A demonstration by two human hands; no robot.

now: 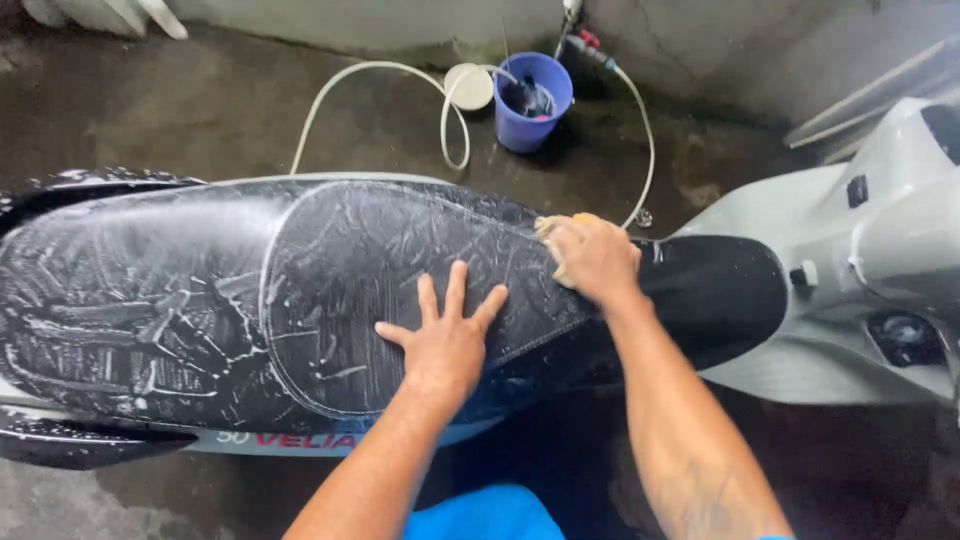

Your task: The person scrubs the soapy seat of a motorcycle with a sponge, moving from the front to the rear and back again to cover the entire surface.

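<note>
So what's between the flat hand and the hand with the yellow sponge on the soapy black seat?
Only soapy black scooter seat: streaks of white foam and a stitched seam. Nothing else lies between the left hand and the right hand pressing the yellow sponge, in the head view.

A: Any packages, labels, signs or screens in view?

B: One label only. Lettering decal (287,440) on the scooter side panel (470,432), just under the lower edge of the seat (300,290), left of centre near the bottom. A narrow horizontal strip: pale characters at its left end, red ones after. The right end is cut off by the left forearm.

A: Packages, signs, screens?

B: None visible.
</note>
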